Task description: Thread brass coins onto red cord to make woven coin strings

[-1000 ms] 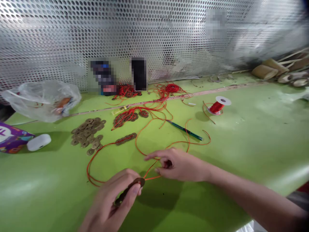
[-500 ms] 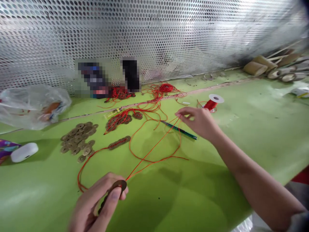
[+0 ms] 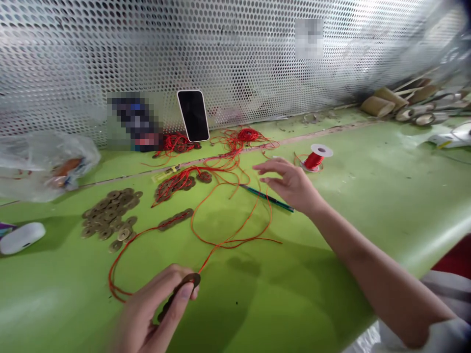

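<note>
Pinched between the thumb and fingers of my left hand [image 3: 156,306] is a row of round brass coins [image 3: 193,279], mostly covered by the hand. A red cord [image 3: 209,256] runs out of the front coin and lies in loops on the green table. Above those loops hovers my right hand [image 3: 294,185], thumb and fingers apart, holding nothing. Beneath it lies a dark green pen-like tool [image 3: 274,200]. Further left, a flat strip of coins [image 3: 175,219] tied with red cord rests near a pile of loose coins [image 3: 110,211].
A spool of red cord [image 3: 315,159] stands beyond my right hand. Corded coin bundles [image 3: 172,189], a yellow cutter [image 3: 165,173] and a phone [image 3: 193,116] are at the back by the perforated metal wall. A plastic bag [image 3: 40,164] and white case [image 3: 22,238] lie left; cardboard tubes [image 3: 377,102], far right.
My right hand has let go of the red cord, and its fingers have spread. The cord, formerly taut between my hands, has gone slack. My left hand still grips the coins.
</note>
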### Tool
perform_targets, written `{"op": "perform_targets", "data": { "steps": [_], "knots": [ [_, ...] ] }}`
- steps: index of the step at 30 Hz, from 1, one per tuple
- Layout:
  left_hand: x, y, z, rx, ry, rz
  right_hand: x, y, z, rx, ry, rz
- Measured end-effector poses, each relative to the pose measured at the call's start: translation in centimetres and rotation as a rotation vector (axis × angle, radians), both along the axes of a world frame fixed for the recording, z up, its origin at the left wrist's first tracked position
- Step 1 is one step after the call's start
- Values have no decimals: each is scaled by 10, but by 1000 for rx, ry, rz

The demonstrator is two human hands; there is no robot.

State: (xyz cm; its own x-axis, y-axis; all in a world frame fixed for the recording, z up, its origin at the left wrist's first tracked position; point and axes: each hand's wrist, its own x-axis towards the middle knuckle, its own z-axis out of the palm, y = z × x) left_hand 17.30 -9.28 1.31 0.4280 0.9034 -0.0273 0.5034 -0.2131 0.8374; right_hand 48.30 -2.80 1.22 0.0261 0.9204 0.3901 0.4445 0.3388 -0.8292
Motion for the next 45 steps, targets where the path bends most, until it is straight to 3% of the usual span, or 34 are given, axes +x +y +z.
{"op": "perform_targets", "data": {
  "steps": [3,7,13,17,20,23,27,36,45],
  "knots": [
    [-2,3,-1,49,59,-106,-16,-7,-2,-52,-18,140],
    [-5,4,-3,105,112,-180,-29,-10,-5,-20,-285,126],
    [0,3,-5,81,108,-294,-53,24,-14,-21,-941,176],
    [-1,8,-3,32,49,-257,-73,41,-18,-20,-1057,193],
    [-3,10,1,-29,20,-128,-82,33,-17,0,-876,239],
    [-5,9,5,-119,18,36,-91,13,-12,-27,-432,405],
    [-5,8,5,-152,-21,-2,-101,-9,-6,-135,-59,574],
    [-8,7,-3,-120,-32,-89,-106,-16,-11,-256,91,580],
    [-7,8,-4,-119,-60,-104,-108,-18,-12,-263,14,603]
  ]
}}
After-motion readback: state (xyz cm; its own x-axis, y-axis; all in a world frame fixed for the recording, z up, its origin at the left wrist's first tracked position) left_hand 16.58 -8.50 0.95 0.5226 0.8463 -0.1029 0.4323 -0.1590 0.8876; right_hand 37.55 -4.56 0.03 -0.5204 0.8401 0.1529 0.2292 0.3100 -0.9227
